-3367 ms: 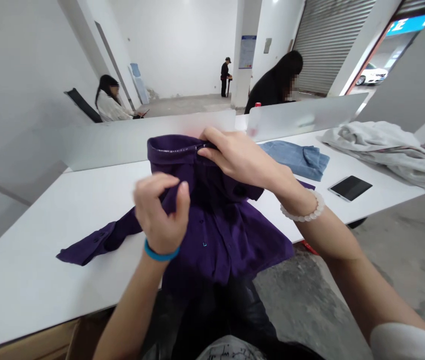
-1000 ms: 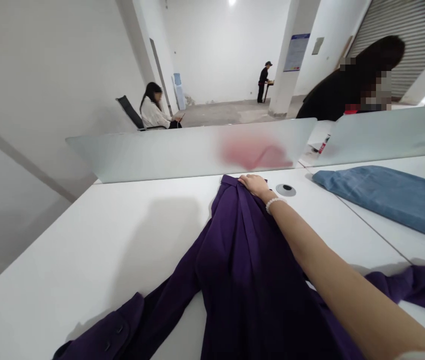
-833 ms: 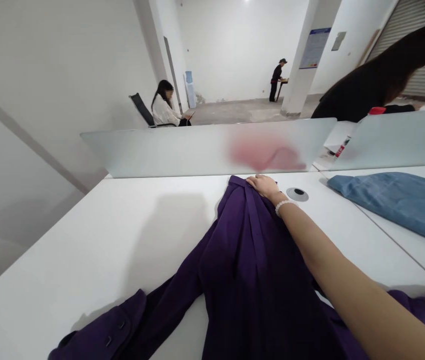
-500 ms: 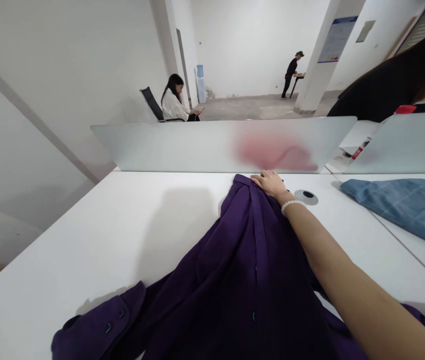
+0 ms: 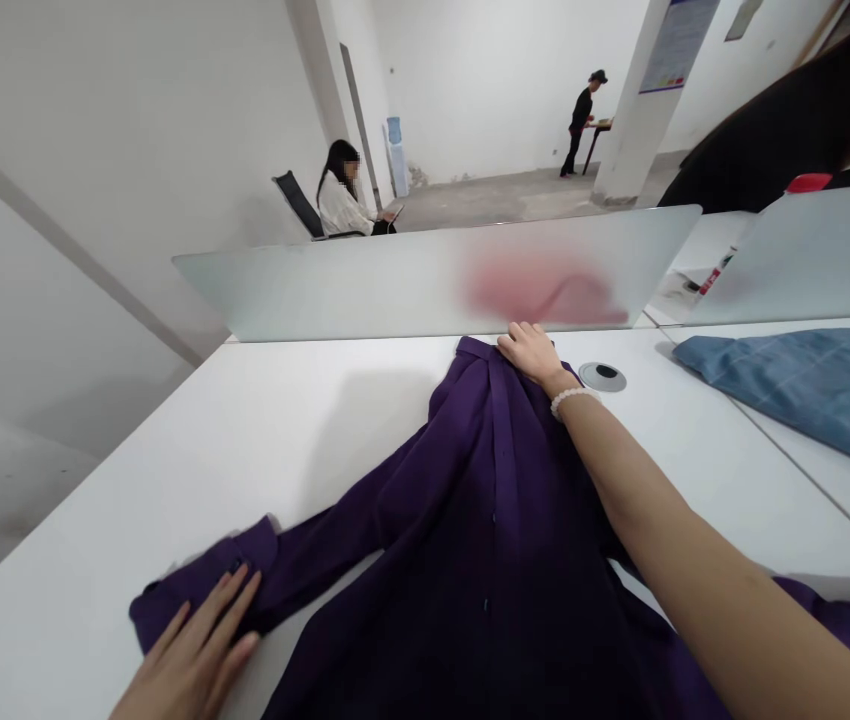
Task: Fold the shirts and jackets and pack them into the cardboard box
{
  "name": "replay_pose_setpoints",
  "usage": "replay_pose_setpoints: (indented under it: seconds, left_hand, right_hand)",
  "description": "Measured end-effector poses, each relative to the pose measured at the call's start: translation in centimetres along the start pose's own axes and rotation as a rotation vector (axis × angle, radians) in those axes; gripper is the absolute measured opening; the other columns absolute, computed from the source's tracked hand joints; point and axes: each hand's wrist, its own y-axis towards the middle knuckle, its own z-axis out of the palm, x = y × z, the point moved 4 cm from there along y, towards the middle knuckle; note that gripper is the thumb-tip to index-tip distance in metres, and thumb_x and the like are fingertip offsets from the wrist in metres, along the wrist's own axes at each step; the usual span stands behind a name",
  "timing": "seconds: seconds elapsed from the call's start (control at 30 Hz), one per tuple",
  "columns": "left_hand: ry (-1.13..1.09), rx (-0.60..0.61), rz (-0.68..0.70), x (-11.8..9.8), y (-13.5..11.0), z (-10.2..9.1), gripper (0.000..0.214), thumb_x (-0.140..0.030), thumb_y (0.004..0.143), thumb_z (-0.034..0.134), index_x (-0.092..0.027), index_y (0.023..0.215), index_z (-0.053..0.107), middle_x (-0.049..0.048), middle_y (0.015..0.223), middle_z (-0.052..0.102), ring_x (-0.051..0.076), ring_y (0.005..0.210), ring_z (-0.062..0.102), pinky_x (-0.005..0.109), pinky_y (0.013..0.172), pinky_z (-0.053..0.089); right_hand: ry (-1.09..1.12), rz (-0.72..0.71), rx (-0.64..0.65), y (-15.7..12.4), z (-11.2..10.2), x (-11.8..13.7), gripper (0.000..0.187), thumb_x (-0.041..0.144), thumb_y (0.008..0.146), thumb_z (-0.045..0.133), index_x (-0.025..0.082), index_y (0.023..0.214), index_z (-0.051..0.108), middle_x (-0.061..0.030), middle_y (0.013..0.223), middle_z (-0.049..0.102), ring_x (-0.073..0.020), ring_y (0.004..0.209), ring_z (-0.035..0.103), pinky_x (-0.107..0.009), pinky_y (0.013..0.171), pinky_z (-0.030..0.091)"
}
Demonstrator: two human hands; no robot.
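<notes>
Purple cloth shirt: spread mid-frame.
My right hand: fingers together, flat on collar.
My left hand: fingers apart, flat on cuff.

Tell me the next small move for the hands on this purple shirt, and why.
Probably draw the left hand outward along the sleeve to flatten it. The right hand presses the collar down near the far edge of the table, the left hand lies flat on the cuff, and the sleeve looks creased.

One head-worn view, close over white table, facing forward and down toward frosted divider
</notes>
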Motion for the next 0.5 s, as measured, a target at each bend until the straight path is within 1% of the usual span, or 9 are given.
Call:
replay_pose_setpoints:
  seconds: [0.07, 0.13, 0.2, 0.27, 0.33, 0.4, 0.47, 0.5]
  left_hand:
    - [0.038, 0.106, -0.051, 2.9, 1.8, 0.3, 0.047, -0.034, 0.092, 0.035, -0.026, 0.138, 0.045, 0.0058, 0.141, 0.047, 0.027, 0.129, 0.044, 0.045, 0.101, 0.043]
    - [0.093, 0.238, -0.118, 6.0, 4.2, 0.6, 0.046, -0.022, 0.093, 0.028, -0.022, 0.129, 0.056, 0.0084, 0.141, 0.047, 0.03, 0.133, 0.037, 0.053, 0.105, 0.036]
    - [0.146, 0.361, -0.2, 8.7, 7.1, 0.6, 0.052, -0.01, 0.091, 0.021, -0.017, 0.128, 0.056, 0.0112, 0.144, 0.042, 0.033, 0.137, 0.03, 0.06, 0.106, 0.028]
    - [0.145, 0.423, -0.313, 10.7, 10.2, 0.3, 0.054, -0.008, 0.092, 0.016, -0.011, 0.133, 0.05, 0.0149, 0.147, 0.034, 0.034, 0.139, 0.024, 0.061, 0.106, 0.023]
    - [0.065, 0.384, -0.455, 12.0, 13.3, 0.1, 0.051, -0.016, 0.096, 0.013, -0.004, 0.138, 0.04, 0.0204, 0.149, 0.029, 0.034, 0.139, 0.022, 0.059, 0.107, 0.022]
    - [-0.058, 0.281, -0.566, 12.8, 16.1, 0.0, 0.056, -0.031, 0.099, 0.011, 0.001, 0.14, 0.031, 0.0257, 0.149, 0.025, 0.036, 0.139, 0.02, 0.059, 0.107, 0.021]
    - [-0.147, 0.192, -0.609, 13.4, 18.4, 0.2, 0.066, -0.044, 0.098, 0.009, 0.004, 0.14, 0.027, 0.0293, 0.148, 0.022, 0.038, 0.138, 0.019, 0.06, 0.107, 0.018]
    - [-0.169, 0.166, -0.613, 13.6, 19.3, 0.3, 0.069, -0.046, 0.098, 0.007, 0.004, 0.139, 0.027, 0.03, 0.148, 0.022, 0.039, 0.138, 0.018, 0.061, 0.107, 0.016]
  right_hand:
    - [0.048, 0.051, 0.095, -0.1, 0.2, -0.1, 0.039, 0.031, 0.098, 0.028, 0.017, 0.103, 0.063, -0.0125, 0.097, 0.063, -0.0221, 0.084, 0.055, -0.03, 0.067, 0.031]
    - [0.086, 0.108, 0.171, -0.1, 0.3, -0.1, 0.039, 0.035, 0.099, 0.027, 0.019, 0.108, 0.062, -0.0112, 0.097, 0.066, -0.0211, 0.081, 0.06, -0.029, 0.064, 0.032]
    - [0.103, 0.143, 0.206, -0.1, 0.3, -0.2, 0.039, 0.037, 0.098, 0.028, 0.02, 0.108, 0.061, -0.0105, 0.095, 0.068, -0.0213, 0.079, 0.063, -0.028, 0.063, 0.034]
    - [0.107, 0.162, 0.214, -0.1, 0.1, -0.2, 0.039, 0.039, 0.098, 0.028, 0.02, 0.108, 0.061, -0.0106, 0.092, 0.07, -0.0218, 0.079, 0.064, -0.027, 0.062, 0.034]
    - [0.11, 0.181, 0.222, -0.1, 0.1, -0.3, 0.04, 0.04, 0.098, 0.027, 0.02, 0.109, 0.06, -0.0112, 0.092, 0.07, -0.0223, 0.08, 0.065, -0.027, 0.062, 0.035]
    - [0.113, 0.197, 0.228, -0.1, 0.1, -0.3, 0.04, 0.04, 0.098, 0.027, 0.02, 0.111, 0.058, -0.0117, 0.093, 0.071, -0.0228, 0.081, 0.066, -0.027, 0.063, 0.036]
    - [0.117, 0.211, 0.232, -0.1, 0.2, -0.4, 0.04, 0.04, 0.098, 0.026, 0.019, 0.112, 0.057, -0.0123, 0.094, 0.071, -0.0236, 0.082, 0.066, -0.028, 0.064, 0.037]
    - [0.119, 0.217, 0.234, -0.2, 0.2, -0.4, 0.04, 0.04, 0.098, 0.026, 0.019, 0.113, 0.057, -0.0128, 0.094, 0.071, -0.024, 0.082, 0.066, -0.028, 0.065, 0.037]
